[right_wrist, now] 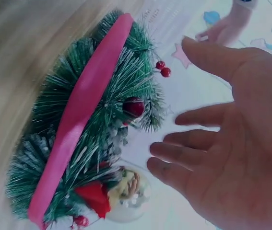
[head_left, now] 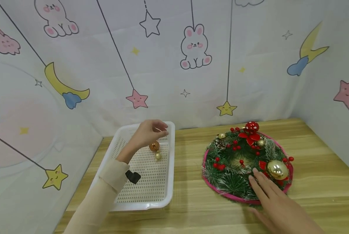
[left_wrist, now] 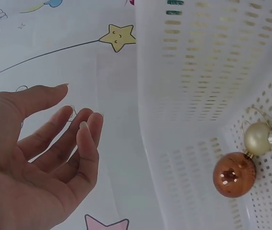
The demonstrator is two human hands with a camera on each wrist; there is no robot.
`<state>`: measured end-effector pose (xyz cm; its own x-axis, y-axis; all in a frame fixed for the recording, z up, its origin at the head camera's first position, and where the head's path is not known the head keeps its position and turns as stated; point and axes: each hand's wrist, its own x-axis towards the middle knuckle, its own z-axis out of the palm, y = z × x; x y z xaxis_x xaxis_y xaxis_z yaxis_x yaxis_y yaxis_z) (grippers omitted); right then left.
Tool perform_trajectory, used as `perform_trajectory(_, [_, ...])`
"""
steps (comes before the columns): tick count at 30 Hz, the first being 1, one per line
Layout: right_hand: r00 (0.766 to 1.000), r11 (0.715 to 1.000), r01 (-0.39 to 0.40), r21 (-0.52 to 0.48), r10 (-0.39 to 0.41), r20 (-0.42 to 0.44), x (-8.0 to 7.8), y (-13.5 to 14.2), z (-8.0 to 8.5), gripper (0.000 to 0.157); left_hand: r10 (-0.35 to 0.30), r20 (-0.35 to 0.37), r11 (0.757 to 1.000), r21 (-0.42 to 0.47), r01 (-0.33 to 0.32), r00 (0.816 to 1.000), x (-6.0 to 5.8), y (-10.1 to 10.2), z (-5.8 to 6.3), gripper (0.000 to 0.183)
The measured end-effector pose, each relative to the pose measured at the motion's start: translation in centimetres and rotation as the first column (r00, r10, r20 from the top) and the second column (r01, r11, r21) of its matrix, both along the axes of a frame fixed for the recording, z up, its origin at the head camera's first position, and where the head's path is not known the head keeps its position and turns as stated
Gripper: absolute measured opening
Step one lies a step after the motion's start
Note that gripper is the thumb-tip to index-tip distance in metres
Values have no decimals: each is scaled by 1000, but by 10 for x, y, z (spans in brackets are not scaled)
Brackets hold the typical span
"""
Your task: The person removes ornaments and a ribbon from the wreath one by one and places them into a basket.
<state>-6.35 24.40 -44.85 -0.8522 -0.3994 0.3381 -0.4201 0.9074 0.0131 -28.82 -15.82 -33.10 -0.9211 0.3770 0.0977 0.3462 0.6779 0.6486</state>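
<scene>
My left hand (head_left: 148, 134) is above the far part of a white perforated plastic basket (head_left: 170, 175), fingers loosely bent and nothing in them. Below it in the basket lie a shiny copper-orange bauble (head_left: 154, 146) and a smaller pale gold bauble (head_left: 158, 156); the left wrist view shows them side by side. On the right lies a green Christmas wreath (head_left: 234, 183) with a pink band around its edge. My right hand (head_left: 279, 203) is extended over its near right side, close to a large gold bauble (head_left: 277, 170). No object shows in its fingers.
The wreath carries a red spotted mushroom (head_left: 251, 126), red berries (head_left: 219, 166), a pine cone (head_left: 220, 143) and a red flower (head_left: 249, 137). Basket and wreath stand apart on a wood-grain table (head_left: 189, 195). A printed white cloth (head_left: 162, 65) hangs behind and at both sides.
</scene>
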Motion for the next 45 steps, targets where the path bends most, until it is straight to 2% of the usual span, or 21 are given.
perform_trajectory(3, [998, 999, -36, -40, 35, -46, -8, -8, 10, 103, -22, -5, 1000, 20, 22, 1000, 0, 9, 6, 29])
perform_trajectory(5, [998, 997, -54, -57, 51, -39, -14, -12, 14, 105, -40, -4, 999, 32, 40, 999, 0, 15, 8, 30])
perform_trajectory(9, [997, 995, -53, -80, 58, 54, -22, -15, 15, 104, -70, 1, 996, 51, 69, 998, -2, 29, 10, 29])
perform_trajectory(13, [984, 996, 4, -91, 12, 176, -24, -13, 13, 106, -106, -3, 993, 61, 106, 994, -5, 43, 15, 29])
perform_trajectory(20, [969, 995, 0, -99, 24, 245, -29, -8, 9, 104, -148, -8, 987, 63, 148, 989, -17, 67, 21, 31])
perform_trajectory(29, [946, 996, -9, -85, 36, 321, -30, -5, 6, 102, -202, 24, 975, 94, 199, 979, -27, 94, 13, 33])
perform_trajectory(35, [950, 998, -27, -64, 45, 308, -38, -1, 4, 102, -216, 46, 973, 88, 211, 975, -34, 107, 8, 33])
perform_trajectory(45, [965, 997, -58, -44, 67, 253, -50, 8, 0, 102, -230, 143, 972, 80, 220, 963, -50, 132, -5, 38])
